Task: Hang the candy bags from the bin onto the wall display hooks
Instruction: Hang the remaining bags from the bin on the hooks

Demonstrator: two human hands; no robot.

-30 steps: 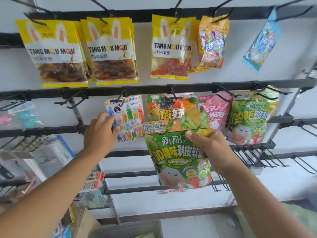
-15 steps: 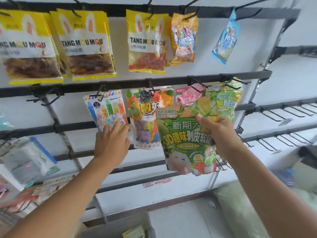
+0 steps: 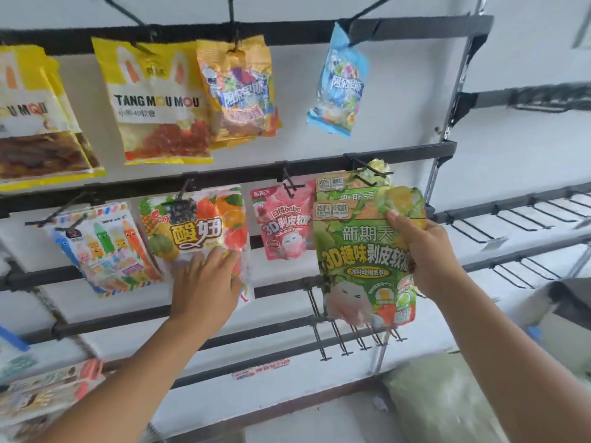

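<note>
Now the crayon bag (image 3: 102,247) at the left of the middle bar (image 3: 243,174) hangs all by itself, because the left grip (image 3: 204,282) has let go of it and slid one bag over. The left grip rests on the fruit bag (image 3: 198,231) with flat, loose fingers. It holds nothing and looks like it is only keeping that bag from swinging. Next along, the pink bag (image 3: 284,225) hangs alone, and nobody touches it. The big change is further right. The green bag (image 3: 358,260) was in front of the fruit bag a moment ago. It has now moved across to the right end of the bar, and it sits right in front of the hanging green bag (image 3: 339,187) of the same kind. The right grip (image 3: 422,251) pinches the green bag near its top right corner, with the thumb on the front. The top of that bag is just under the hook (image 3: 371,170) and is not on it yet. So the spot looks chosen, with like going with like. I think the bag must go up a little, so that its hole slips over the hook tip, but I cannot see the hole from here. Far to the right are the empty hooks (image 3: 518,215).
</note>
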